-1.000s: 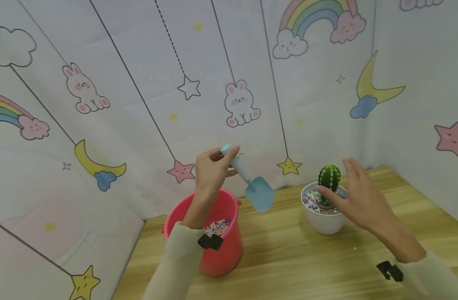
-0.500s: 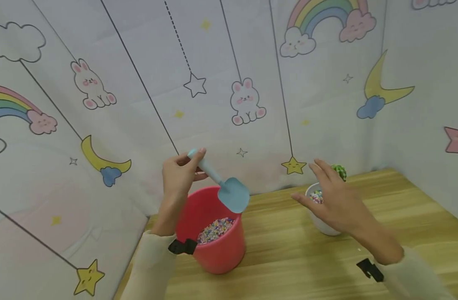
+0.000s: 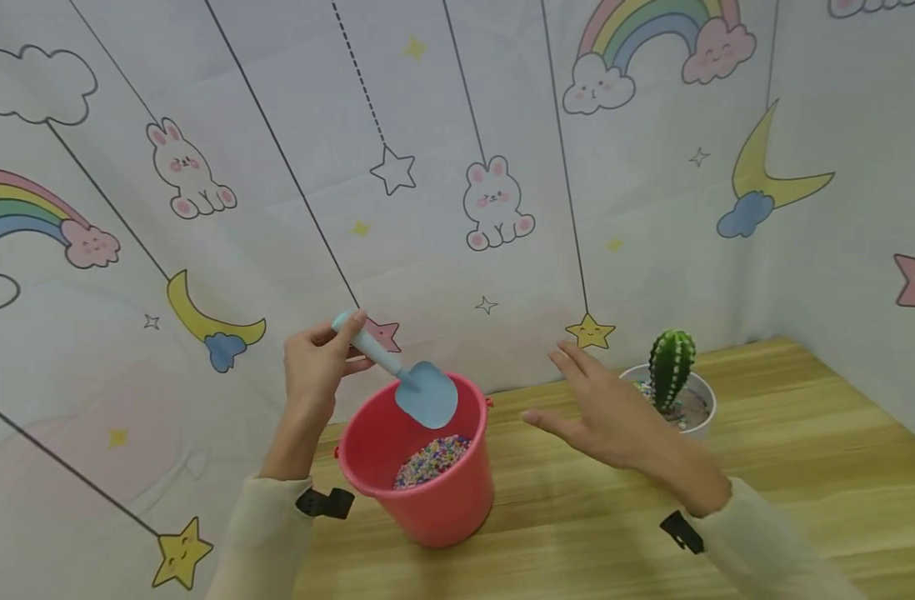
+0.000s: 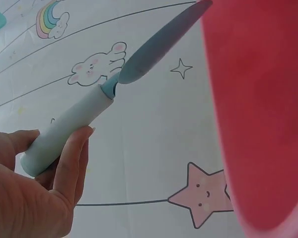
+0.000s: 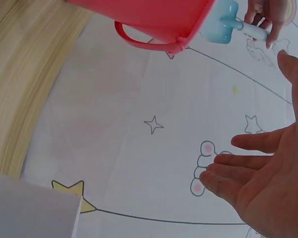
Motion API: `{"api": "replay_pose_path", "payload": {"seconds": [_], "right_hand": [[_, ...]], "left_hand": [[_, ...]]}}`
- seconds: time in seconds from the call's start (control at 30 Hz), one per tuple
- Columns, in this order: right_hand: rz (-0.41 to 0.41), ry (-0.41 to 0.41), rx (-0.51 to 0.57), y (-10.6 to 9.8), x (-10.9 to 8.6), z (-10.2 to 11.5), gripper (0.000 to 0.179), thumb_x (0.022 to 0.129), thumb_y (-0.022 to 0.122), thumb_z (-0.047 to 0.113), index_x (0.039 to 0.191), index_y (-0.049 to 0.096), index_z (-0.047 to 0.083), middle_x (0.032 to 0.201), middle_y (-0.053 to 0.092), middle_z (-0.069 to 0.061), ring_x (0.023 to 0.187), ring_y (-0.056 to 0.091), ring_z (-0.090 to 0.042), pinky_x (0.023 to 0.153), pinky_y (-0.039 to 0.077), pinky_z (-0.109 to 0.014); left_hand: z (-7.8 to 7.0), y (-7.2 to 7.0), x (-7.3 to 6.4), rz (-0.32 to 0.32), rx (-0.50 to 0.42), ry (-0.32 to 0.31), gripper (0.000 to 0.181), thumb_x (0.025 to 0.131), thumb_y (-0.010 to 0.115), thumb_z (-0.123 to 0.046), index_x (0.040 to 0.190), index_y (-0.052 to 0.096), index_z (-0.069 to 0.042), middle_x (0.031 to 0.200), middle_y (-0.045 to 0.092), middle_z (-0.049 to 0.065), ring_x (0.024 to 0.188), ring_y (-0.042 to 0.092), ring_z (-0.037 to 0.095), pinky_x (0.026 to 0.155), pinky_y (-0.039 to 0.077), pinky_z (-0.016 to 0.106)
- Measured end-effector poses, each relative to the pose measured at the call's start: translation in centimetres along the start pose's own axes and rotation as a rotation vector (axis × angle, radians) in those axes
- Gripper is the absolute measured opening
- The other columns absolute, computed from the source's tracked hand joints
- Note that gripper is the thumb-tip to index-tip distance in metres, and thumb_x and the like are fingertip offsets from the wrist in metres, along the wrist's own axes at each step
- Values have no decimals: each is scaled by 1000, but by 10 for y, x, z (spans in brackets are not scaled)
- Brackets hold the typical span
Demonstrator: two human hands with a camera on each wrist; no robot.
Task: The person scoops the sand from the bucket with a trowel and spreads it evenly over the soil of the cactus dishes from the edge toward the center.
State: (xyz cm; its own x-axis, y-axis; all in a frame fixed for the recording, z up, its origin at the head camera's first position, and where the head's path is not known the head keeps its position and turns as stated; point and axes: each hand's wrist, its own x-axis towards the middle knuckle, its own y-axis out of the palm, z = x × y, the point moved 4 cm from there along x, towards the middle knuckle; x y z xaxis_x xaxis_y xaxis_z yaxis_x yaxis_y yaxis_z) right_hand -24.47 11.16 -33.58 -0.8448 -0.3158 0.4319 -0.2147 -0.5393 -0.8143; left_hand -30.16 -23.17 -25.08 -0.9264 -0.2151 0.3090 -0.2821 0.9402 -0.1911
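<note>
- Here, the left hand (image 3: 311, 371) pinches the blue shovel (image 3: 382, 355) by its handle.
- The shovel's blade (image 3: 427, 396), between the hands, slants down near the red bucket's (image 3: 450, 508) mouth.
- The right hand (image 3: 603, 412), fingers extended, thumb apart, hovers between bucket and cactus (image 3: 672, 371).

Head view: right hand (image 3: 606, 417) and forearm (image 3: 690, 475) hide the white pot (image 3: 702, 431) low down; we can't count the tiny beads (image 3: 431, 462). Wrist views both crop the bucket (image 4: 260, 109).
</note>
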Motion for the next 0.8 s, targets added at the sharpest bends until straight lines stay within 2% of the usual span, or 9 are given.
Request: {"api": "replay_pose_path", "payload": {"seconds": [0.17, 0.3, 0.37, 0.6, 0.73, 0.8], "right_hand": [[76, -30, -14, 17, 5, 12, 108, 92, 53, 82, 164, 30, 4, 171, 30, -20, 147, 51, -43, 105, 60, -56], [147, -50, -20, 27, 9, 24, 114, 90, 47, 88, 166, 27, 5, 173, 26, -19, 151, 47, -40, 111, 57, -55], [166, -56, -27, 32, 13, 29, 115, 89, 46, 89, 165, 28, 5, 174, 26, -19, 155, 41, -39, 117, 52, -56], [232, -32, -6, 45, 23, 44, 111, 88, 53, 87, 164, 34, 8, 174, 26, -16, 155, 41, -40, 107, 58, -57], [256, -44, 17, 60, 33, 47, 106, 88, 56, 85, 164, 36, 14, 173, 30, -15, 154, 42, -40, 103, 61, -57], [269, -53, 14, 68, 37, 49, 108, 87, 54, 87, 164, 34, 14, 172, 31, -16, 157, 38, -40, 105, 60, -57]], "left_hand": [[15, -10, 7, 40, 6, -52, 60, 96, 75, -44, 129, 69, 5, 86, 74, -7, 74, 79, 6, 72, 68, 29], [24, -18, 14, 71, 27, -94, 61, 97, 74, -42, 134, 65, 6, 87, 73, -8, 75, 78, 5, 74, 68, 29], [26, -20, 17, 86, 33, -113, 62, 98, 74, -42, 136, 64, 6, 87, 73, -8, 75, 78, 4, 75, 68, 28], [32, -22, 24, 108, 18, -167, 64, 98, 74, -42, 139, 62, 5, 83, 75, -8, 76, 79, 6, 77, 67, 28], [40, -23, 28, 130, 50, -197, 59, 101, 70, -40, 140, 62, 3, 87, 75, -5, 78, 80, 8, 78, 67, 28], [45, -23, 31, 138, 74, -219, 58, 102, 69, -38, 141, 61, 4, 89, 75, -3, 78, 80, 9, 79, 68, 28]]}}
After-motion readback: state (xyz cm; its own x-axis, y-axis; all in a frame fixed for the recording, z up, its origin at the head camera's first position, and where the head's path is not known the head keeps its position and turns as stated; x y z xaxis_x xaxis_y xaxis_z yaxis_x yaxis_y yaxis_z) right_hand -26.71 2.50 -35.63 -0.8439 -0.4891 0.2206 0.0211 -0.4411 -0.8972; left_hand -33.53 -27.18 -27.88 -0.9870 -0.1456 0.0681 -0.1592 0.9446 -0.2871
